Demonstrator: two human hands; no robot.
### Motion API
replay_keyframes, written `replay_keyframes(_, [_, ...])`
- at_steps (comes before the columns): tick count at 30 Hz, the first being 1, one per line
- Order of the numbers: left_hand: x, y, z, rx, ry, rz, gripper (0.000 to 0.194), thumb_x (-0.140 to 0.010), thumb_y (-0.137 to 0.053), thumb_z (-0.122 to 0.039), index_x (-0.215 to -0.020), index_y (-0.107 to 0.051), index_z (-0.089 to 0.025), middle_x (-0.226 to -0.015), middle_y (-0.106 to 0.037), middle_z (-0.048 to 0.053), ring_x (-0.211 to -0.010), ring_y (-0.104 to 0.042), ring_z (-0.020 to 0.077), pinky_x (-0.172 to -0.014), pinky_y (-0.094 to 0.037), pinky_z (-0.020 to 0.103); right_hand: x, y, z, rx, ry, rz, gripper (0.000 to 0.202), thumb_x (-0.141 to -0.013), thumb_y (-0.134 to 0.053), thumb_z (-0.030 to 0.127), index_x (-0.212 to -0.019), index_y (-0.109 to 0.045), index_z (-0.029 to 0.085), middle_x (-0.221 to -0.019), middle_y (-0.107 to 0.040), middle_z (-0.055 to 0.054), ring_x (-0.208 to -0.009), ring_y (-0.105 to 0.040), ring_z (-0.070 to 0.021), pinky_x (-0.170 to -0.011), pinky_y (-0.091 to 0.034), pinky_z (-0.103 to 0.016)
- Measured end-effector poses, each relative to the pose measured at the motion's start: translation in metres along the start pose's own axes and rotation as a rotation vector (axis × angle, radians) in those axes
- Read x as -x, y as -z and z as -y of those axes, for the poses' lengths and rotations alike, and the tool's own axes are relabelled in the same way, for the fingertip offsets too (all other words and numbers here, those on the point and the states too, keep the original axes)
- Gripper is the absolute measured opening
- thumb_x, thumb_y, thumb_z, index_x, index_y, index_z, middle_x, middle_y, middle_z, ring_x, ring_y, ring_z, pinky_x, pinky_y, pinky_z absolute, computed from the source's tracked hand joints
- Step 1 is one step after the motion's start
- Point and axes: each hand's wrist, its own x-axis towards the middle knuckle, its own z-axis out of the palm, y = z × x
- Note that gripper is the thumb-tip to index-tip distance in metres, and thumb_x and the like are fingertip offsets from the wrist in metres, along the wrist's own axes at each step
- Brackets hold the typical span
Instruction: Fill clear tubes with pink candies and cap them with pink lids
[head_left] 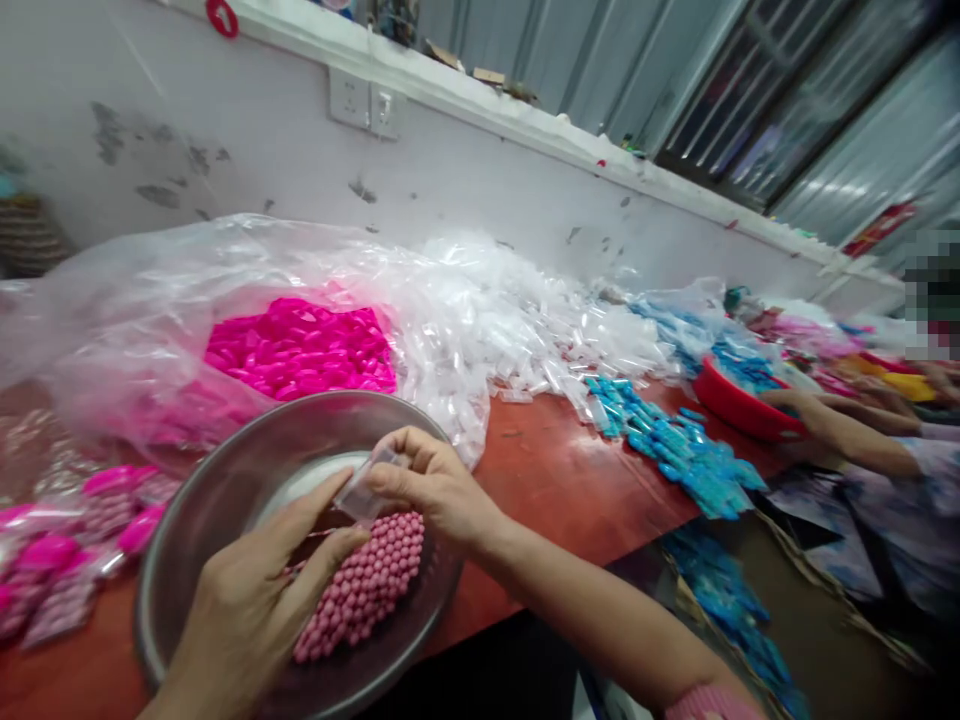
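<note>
while pink beads [375, 575] lie in a metal bowl [199, 510], both hands [442, 490] grasp a clear packet [362, 496] above.

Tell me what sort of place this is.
Probably a small packing workshop: the right hand holds a clear packet over a metal bowl of pink beads, bright pink pieces lie heaped behind, and another person's hand is at a red basin.

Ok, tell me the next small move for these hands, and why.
Probably lower the small clear plastic piece toward the pink beads: the right hand pinches it over the metal bowl holding them, and the left hand is right beside it.
</note>
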Motion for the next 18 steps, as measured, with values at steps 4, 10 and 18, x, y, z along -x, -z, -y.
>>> replay_keyframes(4, [0.003,0.019,-0.001,0.096,0.251,0.044,0.034,-0.079,-0.058,-0.041,-0.107,-0.064,-0.022,-0.085,-0.071,0.002,-0.075,-0.066,0.0188,-0.071,-0.054,0.026,-0.011,-0.008,-0.004,0.574,0.262,0.141,0.026,-0.079,-0.062,0.034,-0.097,-0.055,0.017,-0.095,-0.061,-0.005,-0.085,-0.060,-0.0161,-0.071,-0.050,-0.029])
replay_keyframes(10, [-0.003,0.044,0.013,0.426,0.475,0.170,0.035,-0.076,-0.061,-0.032,-0.102,-0.065,-0.010,-0.073,-0.069,0.006,-0.062,-0.065,0.0188,-0.058,-0.054,0.027,-0.042,-0.008,0.013,1.356,0.854,0.658,0.036,-0.087,-0.049,0.018,-0.123,-0.045,0.016,-0.111,-0.059,-0.010,-0.105,-0.053,-0.0197,-0.089,-0.045,-0.036])
replay_keyframes(18, [0.015,0.048,0.047,0.155,0.283,-0.220,0.034,-0.077,-0.064,-0.029,-0.109,-0.063,-0.017,-0.103,-0.068,0.007,-0.088,-0.065,0.0192,-0.078,-0.054,0.028,-0.101,0.023,-0.029,1.961,0.517,0.800,0.026,-0.088,-0.038,0.009,-0.111,-0.053,0.011,-0.100,-0.058,-0.013,-0.092,-0.055,-0.0203,-0.076,-0.047,-0.032])
